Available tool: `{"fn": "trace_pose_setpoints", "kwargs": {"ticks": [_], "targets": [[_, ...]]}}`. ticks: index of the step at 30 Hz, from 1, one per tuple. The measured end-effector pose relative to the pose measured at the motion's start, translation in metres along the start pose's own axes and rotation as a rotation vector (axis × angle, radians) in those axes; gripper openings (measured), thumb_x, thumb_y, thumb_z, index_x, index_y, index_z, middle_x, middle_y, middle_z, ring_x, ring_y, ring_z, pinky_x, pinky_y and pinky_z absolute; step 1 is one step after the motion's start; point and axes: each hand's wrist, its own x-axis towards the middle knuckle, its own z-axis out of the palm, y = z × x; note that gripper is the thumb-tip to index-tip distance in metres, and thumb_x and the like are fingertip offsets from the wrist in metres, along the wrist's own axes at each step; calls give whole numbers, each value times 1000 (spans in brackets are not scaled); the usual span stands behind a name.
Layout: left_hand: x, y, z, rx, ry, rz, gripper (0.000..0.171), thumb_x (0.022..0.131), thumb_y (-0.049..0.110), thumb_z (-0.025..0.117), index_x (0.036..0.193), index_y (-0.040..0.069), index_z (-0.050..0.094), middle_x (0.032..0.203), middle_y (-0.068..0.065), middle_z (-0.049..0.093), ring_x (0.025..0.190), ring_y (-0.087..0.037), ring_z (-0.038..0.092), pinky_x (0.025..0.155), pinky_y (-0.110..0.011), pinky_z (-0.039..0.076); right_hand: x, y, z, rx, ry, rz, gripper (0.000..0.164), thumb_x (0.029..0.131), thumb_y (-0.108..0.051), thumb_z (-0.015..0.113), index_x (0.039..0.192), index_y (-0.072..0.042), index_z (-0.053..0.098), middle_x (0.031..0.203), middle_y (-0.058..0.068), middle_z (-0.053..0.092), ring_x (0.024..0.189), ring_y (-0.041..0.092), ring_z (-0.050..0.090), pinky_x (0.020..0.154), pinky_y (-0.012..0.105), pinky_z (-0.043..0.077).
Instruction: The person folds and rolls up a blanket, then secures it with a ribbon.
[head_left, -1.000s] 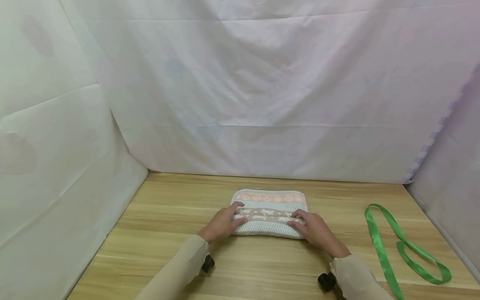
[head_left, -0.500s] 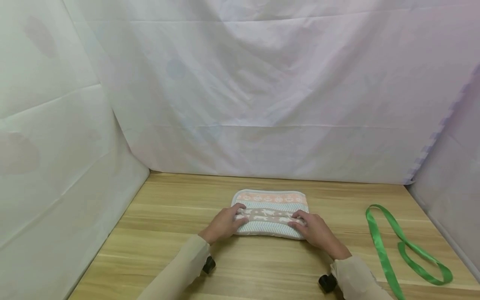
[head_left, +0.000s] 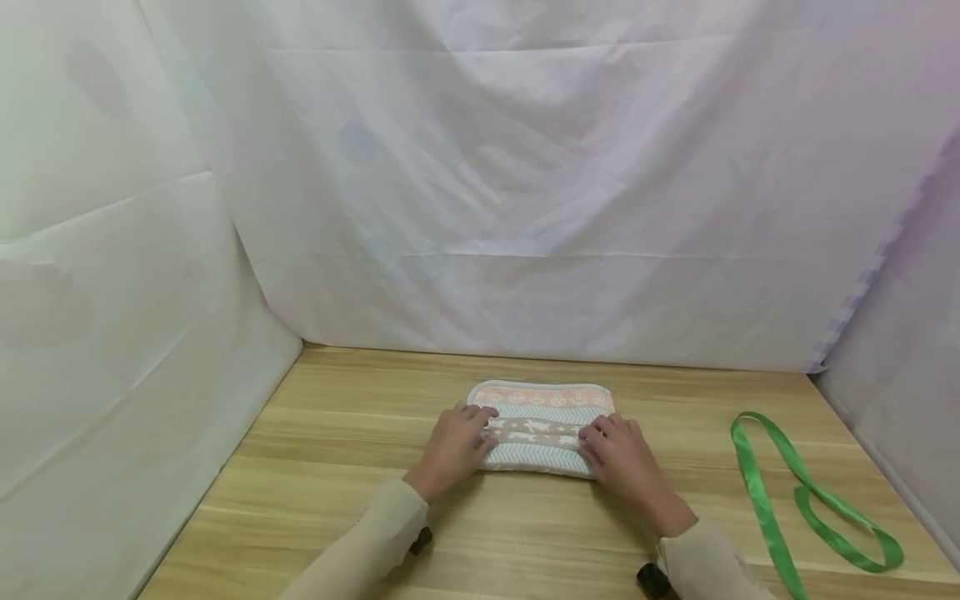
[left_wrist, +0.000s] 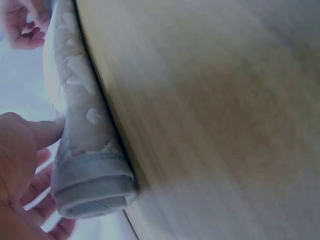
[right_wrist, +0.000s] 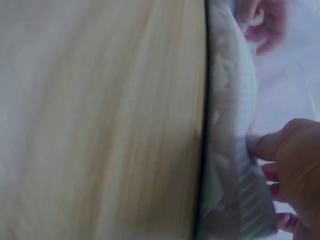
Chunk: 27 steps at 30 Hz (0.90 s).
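Observation:
A folded cloth (head_left: pixel 536 430) with peach, brown and pale blue patterned bands lies flat on the table. My left hand (head_left: pixel 453 443) rests on its left end, thumb and forefinger spread apart over the brown band. At the opposite end, my right hand (head_left: pixel 628 463) touches the top with bent, relaxed fingers. Seen from the left wrist, the cloth (left_wrist: pixel 82 100) shows its layered, rolled-looking edge beside the left thumb (left_wrist: pixel 47 132). The right wrist view has the right thumb (right_wrist: pixel 262 146) against the cloth's (right_wrist: pixel 225 107) upper face, with the other fingers partly hidden.
A long green ribbon (head_left: pixel 765 500) lies in a loose loop on the wooden table (head_left: pixel 337 475) to the right. White fabric walls (head_left: pixel 525 308) stand behind the table and along both sides. A dark wrist camera (head_left: pixel 654 580) sits under the right sleeve.
My left hand has shifted a little to the right over the cloth. My right hand's fingers have drawn up and closer together, slightly to the left. The cloth stays in place.

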Motion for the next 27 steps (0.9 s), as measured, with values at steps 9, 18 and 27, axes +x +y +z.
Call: {"fn": "trace_pose_setpoints", "kwargs": {"ticks": [9,18,27], "targets": [[-6,4,1,134,112,163,33,90,22,73,121,10,66,90,0,75,81,-17,65,69,-33,50,-2,-13,-9,-88,0,-84,20,80,-23,82,86,-9,70,86,4,68,83,25,64,74,41,50],[-10,2,0,171,-69,136,67,83,44,78,137,11,55,107,-3,73,105,-22,65,96,-39,49,-8,-11,-8,-30,-80,-35,48,70,-27,89,108,-3,71,99,10,72,95,29,67,89,49,50],[-10,-1,5,164,-74,150,59,86,30,78,136,8,54,105,-6,73,105,-22,65,99,-40,47,-10,-8,-3,-13,-100,3,43,75,-18,86,109,-3,67,96,11,71,95,30,67,91,52,50]]}}
